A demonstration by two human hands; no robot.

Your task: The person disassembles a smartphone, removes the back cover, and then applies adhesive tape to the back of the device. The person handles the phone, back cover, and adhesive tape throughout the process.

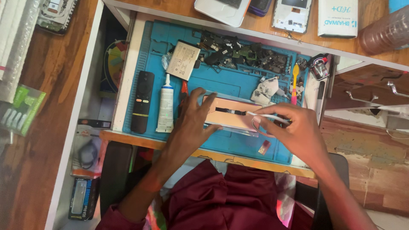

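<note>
Left hand [191,123] flat, open on phone [232,116]; right hand [294,127] pinches white tool [266,115]; white glue tube [165,106] left

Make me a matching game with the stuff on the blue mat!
Things:
1. remote
2. glue tube
3. battery
4. phone

Places or looks:
A. under the left hand
B. white, with a thin nozzle
C. black, at the left edge of the mat
D. grey, flat, near the top of the mat

Pairs: 1-C, 2-B, 3-D, 4-A
</note>
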